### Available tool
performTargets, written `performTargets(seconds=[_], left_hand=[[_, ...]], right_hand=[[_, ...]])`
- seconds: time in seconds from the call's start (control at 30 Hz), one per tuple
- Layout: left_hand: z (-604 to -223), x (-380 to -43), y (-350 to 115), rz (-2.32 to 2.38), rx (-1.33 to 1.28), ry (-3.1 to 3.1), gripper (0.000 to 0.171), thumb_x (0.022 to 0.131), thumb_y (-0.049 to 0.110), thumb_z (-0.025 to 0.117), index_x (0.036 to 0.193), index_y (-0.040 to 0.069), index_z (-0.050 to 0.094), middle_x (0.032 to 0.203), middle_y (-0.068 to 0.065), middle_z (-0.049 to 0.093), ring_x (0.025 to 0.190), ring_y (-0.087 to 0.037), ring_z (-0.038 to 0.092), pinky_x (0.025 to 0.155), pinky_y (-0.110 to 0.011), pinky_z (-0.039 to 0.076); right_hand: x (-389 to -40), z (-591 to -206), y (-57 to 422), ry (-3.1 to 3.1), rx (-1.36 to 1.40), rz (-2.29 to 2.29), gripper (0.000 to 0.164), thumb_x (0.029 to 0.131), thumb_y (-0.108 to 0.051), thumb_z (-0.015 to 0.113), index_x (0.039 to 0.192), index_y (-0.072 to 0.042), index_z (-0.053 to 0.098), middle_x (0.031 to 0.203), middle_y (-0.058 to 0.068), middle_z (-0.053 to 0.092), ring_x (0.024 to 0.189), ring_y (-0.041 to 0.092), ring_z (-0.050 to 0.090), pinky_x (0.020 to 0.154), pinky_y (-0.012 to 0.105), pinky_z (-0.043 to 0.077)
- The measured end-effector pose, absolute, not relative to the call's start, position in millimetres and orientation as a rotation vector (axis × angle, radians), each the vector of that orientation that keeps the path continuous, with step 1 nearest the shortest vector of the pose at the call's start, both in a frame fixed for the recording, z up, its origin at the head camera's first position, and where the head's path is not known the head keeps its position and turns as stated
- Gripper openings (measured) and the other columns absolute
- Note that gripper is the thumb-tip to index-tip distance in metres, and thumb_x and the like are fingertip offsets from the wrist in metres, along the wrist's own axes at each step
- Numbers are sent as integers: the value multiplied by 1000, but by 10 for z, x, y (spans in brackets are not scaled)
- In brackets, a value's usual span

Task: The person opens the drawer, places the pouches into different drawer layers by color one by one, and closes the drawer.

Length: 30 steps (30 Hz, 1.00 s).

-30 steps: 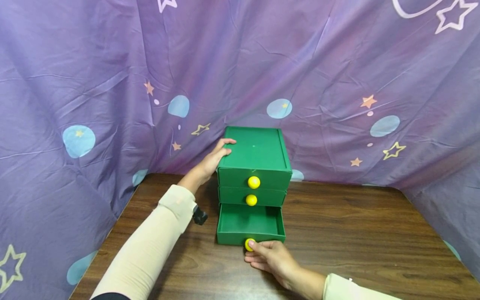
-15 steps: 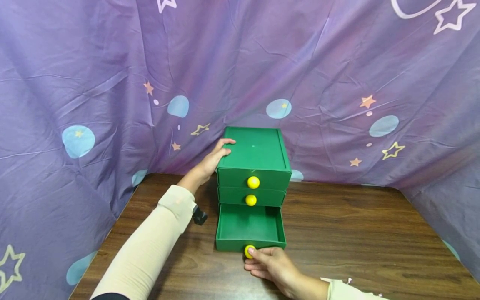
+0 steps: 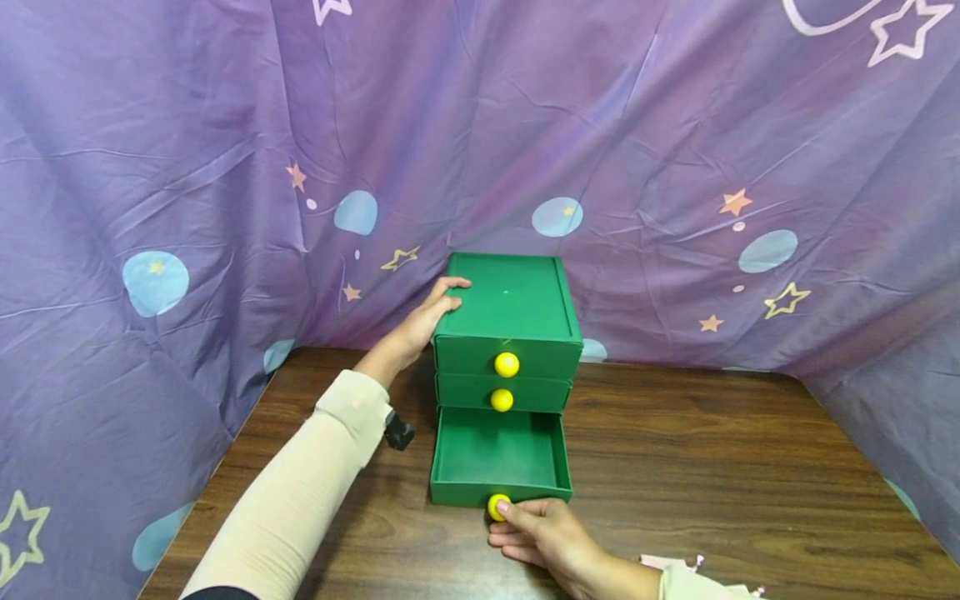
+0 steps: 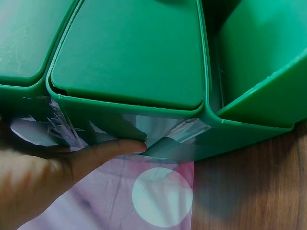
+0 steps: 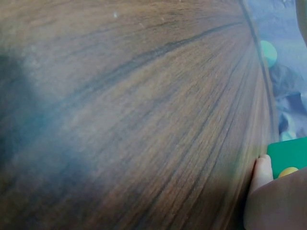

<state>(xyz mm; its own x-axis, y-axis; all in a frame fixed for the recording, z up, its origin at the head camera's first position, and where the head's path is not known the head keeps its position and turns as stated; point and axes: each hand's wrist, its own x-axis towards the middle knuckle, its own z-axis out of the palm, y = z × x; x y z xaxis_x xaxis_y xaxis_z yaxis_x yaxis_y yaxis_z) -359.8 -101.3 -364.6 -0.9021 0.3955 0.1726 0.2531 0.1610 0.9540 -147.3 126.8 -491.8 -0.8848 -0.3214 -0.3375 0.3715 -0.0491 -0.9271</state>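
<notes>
A green drawer cabinet (image 3: pixel 510 296) has three drawers with round yellow knobs, the top knob (image 3: pixel 507 365) and middle knob (image 3: pixel 502 401) on closed drawers. Its bottom drawer (image 3: pixel 501 496) is pulled out and holds nothing visible. My right hand (image 3: pixel 551 537) pinches the bottom drawer's yellow knob (image 3: pixel 498 507) between thumb and fingers. My left hand (image 3: pixel 423 323) rests against the cabinet's left side, fingertips over the top edge. In the left wrist view, a digit (image 4: pixel 110 151) lies fairly straight along the taped cabinet wall.
The cabinet stands on a brown wooden table (image 3: pixel 712 467) near its back edge. Behind and on both sides hangs a purple cloth (image 3: pixel 645 167) with stars and dots. A small pale pink thing (image 3: pixel 667 562) lies by my right sleeve, partly hidden.
The bottom drawer has slid farther out toward me, my right hand moving with its knob. The pale pink thing has come into view. My left hand has stayed in place.
</notes>
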Motion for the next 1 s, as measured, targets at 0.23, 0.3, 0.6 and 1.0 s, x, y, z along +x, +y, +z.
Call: performTargets(seconds=[0.23, 0.3, 0.6, 1.0], left_hand=[[-3647, -3596, -1015, 1859, 645, 2301, 48, 106, 22, 37, 152, 15, 39, 166, -9, 25, 151, -34, 22, 123, -56, 14], [-3647, -3595, -1017, 1862, 647, 2301, 47, 106, 22, 37, 152, 14, 39, 166, -9, 25, 151, -34, 22, 123, -56, 14], [-3647, -3595, -1024, 1843, 626, 2323, 47, 106, 25, 38, 152, 17, 41, 166, -8, 26, 152, -34, 22, 123, -57, 14], [-3640, -3595, -1014, 1847, 638, 2309, 47, 106, 24, 37, 153, 17, 40, 166, -9, 25, 152, -33, 22, 123, -56, 15]], right_hand=[[-1475, -4934, 1274, 1772, 47, -1980, 43, 104, -24, 63, 118, 16, 65, 98, 17, 76, 89, 18, 75, 79, 30, 61], [-1473, -4936, 1279, 1777, 43, -1973, 42, 104, -24, 63, 118, 16, 65, 98, 17, 76, 90, 19, 75, 79, 31, 61], [-1422, -4935, 1342, 1783, -14, -1958, 39, 102, -19, 65, 117, 17, 64, 105, 20, 75, 95, 21, 75, 82, 33, 61], [-1332, -4923, 1545, 1726, -81, -1976, 50, 93, -8, 76, 128, 22, 56, 108, 14, 76, 99, 15, 72, 91, 34, 58]])
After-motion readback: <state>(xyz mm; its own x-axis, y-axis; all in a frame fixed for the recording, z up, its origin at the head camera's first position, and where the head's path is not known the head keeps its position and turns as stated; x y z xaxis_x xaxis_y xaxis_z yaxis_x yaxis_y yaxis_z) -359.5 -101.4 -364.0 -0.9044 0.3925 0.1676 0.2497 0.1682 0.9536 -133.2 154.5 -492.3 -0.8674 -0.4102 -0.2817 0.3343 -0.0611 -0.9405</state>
